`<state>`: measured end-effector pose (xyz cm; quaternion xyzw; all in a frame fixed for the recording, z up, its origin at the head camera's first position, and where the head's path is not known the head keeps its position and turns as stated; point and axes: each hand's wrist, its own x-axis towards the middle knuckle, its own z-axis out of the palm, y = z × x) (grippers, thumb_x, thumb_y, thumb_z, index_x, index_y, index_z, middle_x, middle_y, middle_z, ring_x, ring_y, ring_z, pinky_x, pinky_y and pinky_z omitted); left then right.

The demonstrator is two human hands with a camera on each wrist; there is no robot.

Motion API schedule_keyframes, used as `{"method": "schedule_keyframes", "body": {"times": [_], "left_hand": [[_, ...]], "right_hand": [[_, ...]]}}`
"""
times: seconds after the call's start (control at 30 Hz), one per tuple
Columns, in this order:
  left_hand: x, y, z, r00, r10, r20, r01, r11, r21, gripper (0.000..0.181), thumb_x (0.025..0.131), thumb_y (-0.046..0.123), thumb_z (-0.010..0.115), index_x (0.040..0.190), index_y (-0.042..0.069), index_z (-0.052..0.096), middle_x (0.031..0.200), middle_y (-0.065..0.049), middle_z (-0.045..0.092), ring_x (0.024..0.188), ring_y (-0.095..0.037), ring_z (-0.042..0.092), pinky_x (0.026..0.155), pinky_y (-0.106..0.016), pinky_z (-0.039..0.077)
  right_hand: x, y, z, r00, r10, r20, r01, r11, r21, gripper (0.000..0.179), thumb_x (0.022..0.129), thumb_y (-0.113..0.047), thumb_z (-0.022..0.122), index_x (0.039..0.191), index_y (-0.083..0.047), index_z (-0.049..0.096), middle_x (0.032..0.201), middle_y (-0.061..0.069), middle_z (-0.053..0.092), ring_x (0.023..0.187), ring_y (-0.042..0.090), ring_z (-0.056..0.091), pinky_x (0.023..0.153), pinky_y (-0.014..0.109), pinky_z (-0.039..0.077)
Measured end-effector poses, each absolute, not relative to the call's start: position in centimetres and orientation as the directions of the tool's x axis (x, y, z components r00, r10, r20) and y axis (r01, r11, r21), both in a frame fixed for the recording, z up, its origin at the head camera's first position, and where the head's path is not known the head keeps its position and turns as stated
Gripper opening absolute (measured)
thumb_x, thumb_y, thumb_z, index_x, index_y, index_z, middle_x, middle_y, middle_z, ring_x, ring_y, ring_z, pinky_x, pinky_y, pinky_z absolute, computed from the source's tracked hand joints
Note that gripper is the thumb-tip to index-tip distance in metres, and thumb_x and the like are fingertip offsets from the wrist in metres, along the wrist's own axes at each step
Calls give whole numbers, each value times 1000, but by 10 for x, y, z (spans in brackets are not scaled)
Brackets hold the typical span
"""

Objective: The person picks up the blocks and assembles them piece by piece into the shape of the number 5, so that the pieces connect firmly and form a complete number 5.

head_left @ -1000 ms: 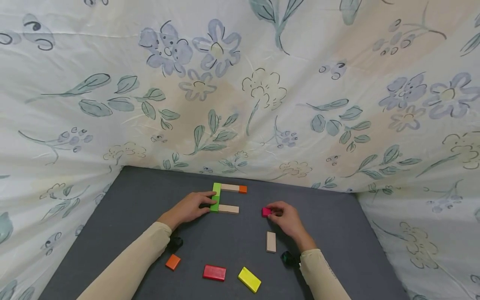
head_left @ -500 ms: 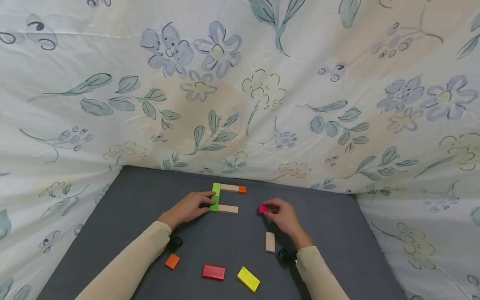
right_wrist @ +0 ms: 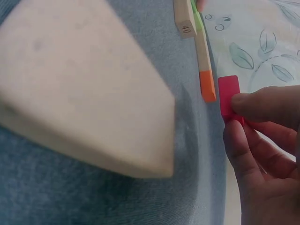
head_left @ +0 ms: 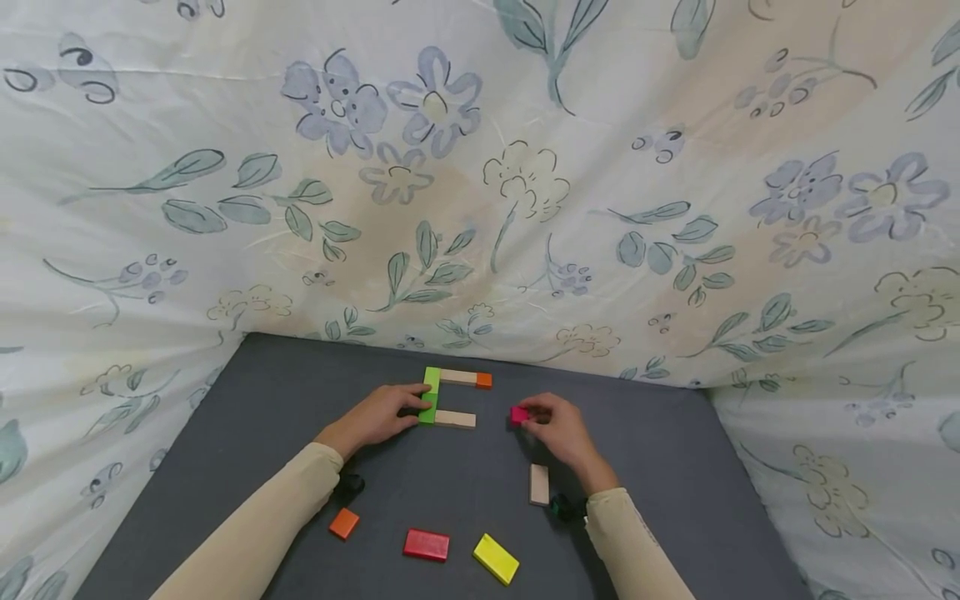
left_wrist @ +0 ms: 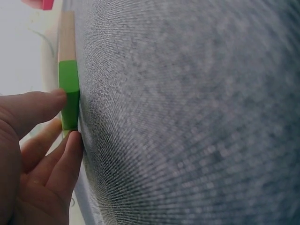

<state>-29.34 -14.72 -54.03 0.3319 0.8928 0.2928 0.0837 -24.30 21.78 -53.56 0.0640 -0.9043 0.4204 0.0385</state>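
a: biggest first, what's there?

b: flowered cloth (head_left: 517, 183) over the upper frame, then the dark table (head_left: 675, 475) across the lower part.

a: and the hands?

b: left hand (head_left: 375, 417), left of bottom centre: fingers parted, tips against the green pair (head_left: 428, 410), not wrapped round it. right hand (head_left: 561, 433), right of bottom centre: thumb and fingers pinching a small piece i'll come to last.

a: the longer blocks?

b: from the green pair, an upper wood block (head_left: 457, 377) and a lower wood block (head_left: 455, 419) run rightward. a loose wood block (head_left: 539, 485) lies below the right hand; the red block (head_left: 426, 544) and yellow block (head_left: 496, 559) sit near the bottom edge.

a: and the little ones?

b: an orange block (head_left: 483, 381) caps the upper wood block; a spare orange block (head_left: 344, 523) lies lower left. the pinched one is the pink block (head_left: 519, 415), right of the lower wood block, apart from it and seemingly off the table.

a: so which step is this?

b: placing the pink block, i'd judge, while the left hand steadies the green pair. the next move seems to call for a short, level carry left and a soft, square landing that nudges nothing. exactly where, i can't tell.
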Motion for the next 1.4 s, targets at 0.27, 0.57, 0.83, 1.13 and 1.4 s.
{"method": "schedule_keyframes", "body": {"times": [0.27,0.57,0.83,1.13,1.4], "left_hand": [[-293,-148,-542,-765,642,48,545,605,581,38,102,9,77,141,9,74,165,-11,49,149,-39,49,116,-58,45],[-294,-149,-545,-764,643,53,541,595,594,39,102,8,77,141,9,74,165,-12,49,149,-39,48,117,-58,45],[-297,-149,-549,-767,638,58,549,607,575,38,102,9,77,139,10,75,165,-10,50,148,-38,50,116,-56,46],[-298,-149,-550,-765,640,62,555,608,567,38,102,10,78,140,11,75,165,-10,50,148,-37,50,116,-56,47],[-297,-149,-549,-766,639,69,554,602,575,38,102,10,78,139,10,76,164,-9,51,148,-37,50,116,-56,46]], "right_hand": [[-246,211,-532,-990,-83,110,-138,637,-758,29,91,5,85,116,-8,81,107,3,74,90,17,72,83,39,63],[-247,200,-529,-987,-111,118,-162,638,-753,29,91,4,85,117,-7,81,108,4,73,90,17,72,83,40,63],[-250,190,-531,-984,-132,121,-178,637,-750,29,90,4,85,117,-7,81,108,4,74,89,17,73,83,39,64],[-250,180,-535,-985,-135,110,-171,636,-752,30,90,5,85,116,-8,81,108,4,74,89,16,73,83,39,64],[-249,171,-533,-983,-155,100,-176,629,-757,28,91,6,84,116,-6,80,108,7,75,90,19,73,82,41,64]]}}
